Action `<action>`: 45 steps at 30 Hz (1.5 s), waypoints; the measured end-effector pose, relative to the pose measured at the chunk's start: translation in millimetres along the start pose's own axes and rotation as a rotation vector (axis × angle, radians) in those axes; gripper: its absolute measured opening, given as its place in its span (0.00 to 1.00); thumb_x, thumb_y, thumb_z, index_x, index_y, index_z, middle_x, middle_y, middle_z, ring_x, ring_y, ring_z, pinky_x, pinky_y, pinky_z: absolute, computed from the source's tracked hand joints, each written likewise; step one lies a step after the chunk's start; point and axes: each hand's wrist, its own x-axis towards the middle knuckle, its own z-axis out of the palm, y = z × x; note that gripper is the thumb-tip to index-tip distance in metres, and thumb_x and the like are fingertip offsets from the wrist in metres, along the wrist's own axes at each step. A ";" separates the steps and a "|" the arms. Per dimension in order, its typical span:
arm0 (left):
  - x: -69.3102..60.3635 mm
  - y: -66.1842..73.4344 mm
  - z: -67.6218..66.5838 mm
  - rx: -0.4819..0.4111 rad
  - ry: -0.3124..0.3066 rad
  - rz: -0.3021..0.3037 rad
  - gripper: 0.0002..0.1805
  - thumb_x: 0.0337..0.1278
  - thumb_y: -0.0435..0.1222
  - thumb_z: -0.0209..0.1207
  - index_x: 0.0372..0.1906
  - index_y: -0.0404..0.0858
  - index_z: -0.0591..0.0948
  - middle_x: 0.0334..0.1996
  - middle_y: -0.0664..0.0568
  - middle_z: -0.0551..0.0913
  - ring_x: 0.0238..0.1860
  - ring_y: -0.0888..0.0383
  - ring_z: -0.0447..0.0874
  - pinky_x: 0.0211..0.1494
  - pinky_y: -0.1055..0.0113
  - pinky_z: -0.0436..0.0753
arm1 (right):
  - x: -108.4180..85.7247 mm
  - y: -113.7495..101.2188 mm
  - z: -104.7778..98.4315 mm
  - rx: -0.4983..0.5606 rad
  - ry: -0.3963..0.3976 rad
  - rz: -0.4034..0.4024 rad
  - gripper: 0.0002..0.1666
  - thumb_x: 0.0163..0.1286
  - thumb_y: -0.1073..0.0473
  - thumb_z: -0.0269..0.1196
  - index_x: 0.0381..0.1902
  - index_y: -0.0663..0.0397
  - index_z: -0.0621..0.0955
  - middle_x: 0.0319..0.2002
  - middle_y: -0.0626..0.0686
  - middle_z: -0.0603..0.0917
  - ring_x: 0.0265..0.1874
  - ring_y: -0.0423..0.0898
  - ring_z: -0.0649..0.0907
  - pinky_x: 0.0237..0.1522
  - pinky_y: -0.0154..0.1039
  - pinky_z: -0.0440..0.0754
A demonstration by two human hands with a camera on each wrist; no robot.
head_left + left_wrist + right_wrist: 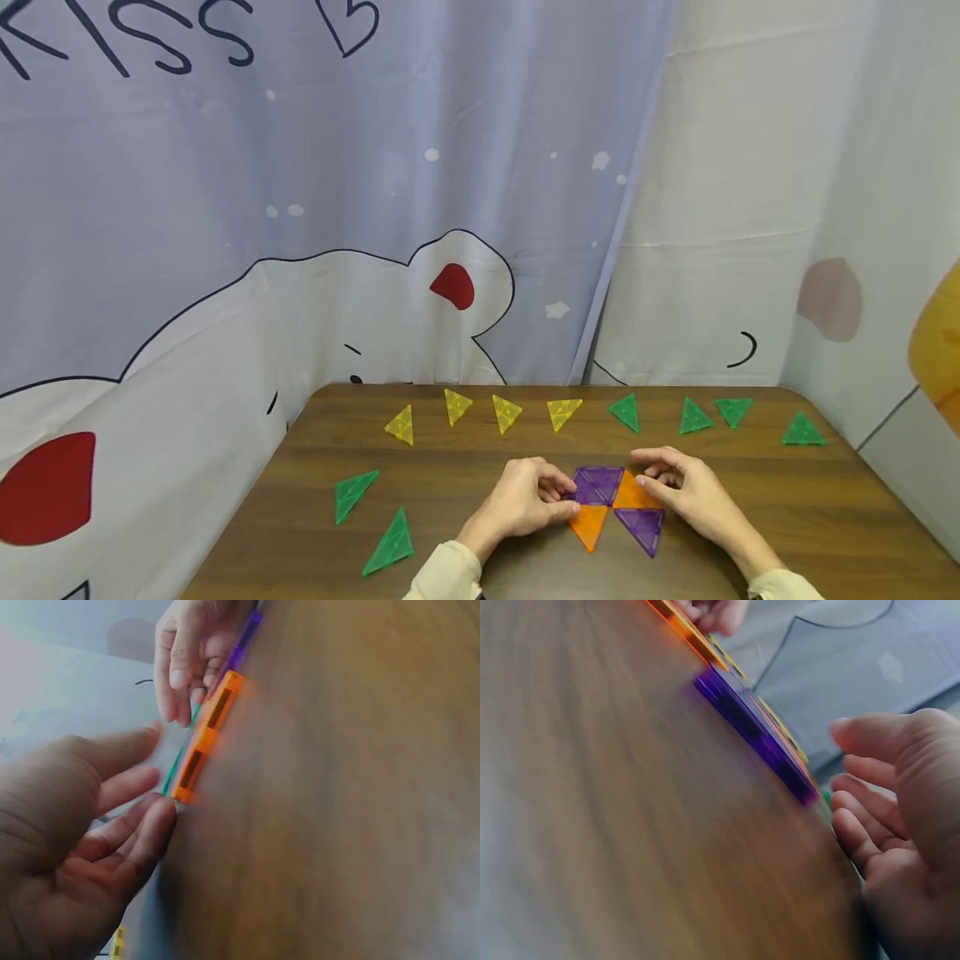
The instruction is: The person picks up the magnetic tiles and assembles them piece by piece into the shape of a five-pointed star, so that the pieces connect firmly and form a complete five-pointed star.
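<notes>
Translucent triangular tiles lie flat together on the table in front of me. Purple tiles [600,482] form the upper left, and an orange triangle [628,493] adjoins them on the right. Below are another orange triangle [588,527] and, to its right, a purple triangle [642,528], with a gap between their lower points. My left hand [525,502] is at the group's left side, its thumb by the lower orange tile and its fingers loosely bent. At the right side, my right hand [696,493] has its thumb by the upper orange tile. Neither hand visibly pinches a tile.
Several yellow triangles [507,413] and several green triangles [695,416] are spread along the table's far edge. Two more green triangles [390,543] lie to the left. A printed curtain [375,183] hangs behind the wooden table [285,542].
</notes>
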 end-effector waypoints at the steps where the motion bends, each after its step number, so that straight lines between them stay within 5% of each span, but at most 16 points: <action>1: 1.2 0.3 -0.9 0.004 0.014 0.013 0.13 0.59 0.37 0.83 0.46 0.38 0.95 0.38 0.53 0.88 0.35 0.69 0.87 0.42 0.77 0.87 | -0.1 1.3 -2.9 0.015 0.026 0.015 0.24 0.78 0.57 0.74 0.68 0.56 0.85 0.51 0.56 0.90 0.38 0.39 0.88 0.35 0.36 0.88; 7: 18.4 6.5 -5.1 0.027 0.134 0.078 0.22 0.63 0.45 0.80 0.58 0.41 0.91 0.51 0.46 0.90 0.50 0.51 0.91 0.55 0.65 0.90 | -5.2 16.6 -34.9 -0.101 0.245 0.038 0.30 0.80 0.56 0.73 0.74 0.60 0.81 0.61 0.66 0.88 0.43 0.31 0.86 0.40 0.31 0.86; 11: 33.1 11.9 -2.4 0.022 0.160 0.075 0.29 0.62 0.49 0.79 0.66 0.45 0.88 0.57 0.51 0.88 0.57 0.50 0.89 0.61 0.58 0.89 | -15.1 30.7 -63.4 -0.183 0.308 0.116 0.37 0.81 0.50 0.72 0.79 0.60 0.76 0.68 0.70 0.83 0.45 0.23 0.80 0.42 0.24 0.82; 14: 46.1 16.8 3.6 0.015 0.158 0.086 0.33 0.62 0.50 0.79 0.70 0.45 0.86 0.60 0.54 0.87 0.60 0.52 0.88 0.62 0.55 0.89 | -23.3 41.2 -85.0 -0.223 0.335 0.190 0.43 0.81 0.46 0.72 0.82 0.61 0.72 0.70 0.73 0.80 0.50 0.34 0.82 0.41 0.21 0.77; 16: 57.0 21.0 9.1 0.013 0.152 0.098 0.34 0.63 0.51 0.78 0.72 0.45 0.84 0.62 0.54 0.87 0.62 0.52 0.88 0.64 0.54 0.89 | -28.5 47.3 -98.4 -0.245 0.347 0.233 0.46 0.82 0.43 0.70 0.85 0.61 0.68 0.71 0.75 0.78 0.55 0.50 0.84 0.41 0.25 0.75; 19: 75.9 27.6 18.8 0.010 0.140 0.108 0.35 0.65 0.51 0.77 0.74 0.45 0.83 0.64 0.54 0.86 0.65 0.51 0.86 0.67 0.55 0.88 | -35.6 55.0 -114.8 -0.255 0.364 0.274 0.50 0.84 0.41 0.67 0.87 0.63 0.62 0.75 0.80 0.70 0.61 0.74 0.78 0.51 0.46 0.83; 23: 100.6 36.2 31.8 0.025 0.117 0.104 0.35 0.68 0.52 0.76 0.76 0.47 0.82 0.65 0.55 0.85 0.66 0.53 0.85 0.69 0.59 0.85 | -42.1 64.7 -129.4 -0.262 0.385 0.299 0.52 0.85 0.42 0.65 0.88 0.65 0.56 0.76 0.84 0.62 0.64 0.84 0.71 0.53 0.77 0.77; 32: 148.1 54.1 58.1 0.088 0.078 0.123 0.32 0.70 0.53 0.74 0.75 0.52 0.83 0.69 0.61 0.85 0.68 0.62 0.82 0.70 0.69 0.80 | -44.9 81.5 -150.1 -0.310 0.462 0.321 0.53 0.83 0.42 0.67 0.89 0.63 0.56 0.77 0.83 0.63 0.66 0.85 0.70 0.57 0.80 0.73; 39: 172.4 52.1 74.8 0.152 0.026 0.123 0.33 0.70 0.54 0.75 0.75 0.52 0.82 0.70 0.58 0.84 0.65 0.62 0.83 0.67 0.72 0.80 | -42.2 94.2 -163.5 -0.404 0.509 0.327 0.51 0.82 0.44 0.68 0.87 0.67 0.60 0.75 0.81 0.67 0.66 0.80 0.73 0.58 0.69 0.74; 45: 187.3 45.6 92.5 0.200 -0.023 0.103 0.34 0.72 0.55 0.74 0.78 0.51 0.81 0.75 0.61 0.80 0.77 0.61 0.76 0.78 0.68 0.76 | -40.8 105.3 -172.1 -0.440 0.467 0.371 0.54 0.84 0.41 0.65 0.86 0.72 0.55 0.75 0.87 0.62 0.67 0.87 0.68 0.66 0.82 0.67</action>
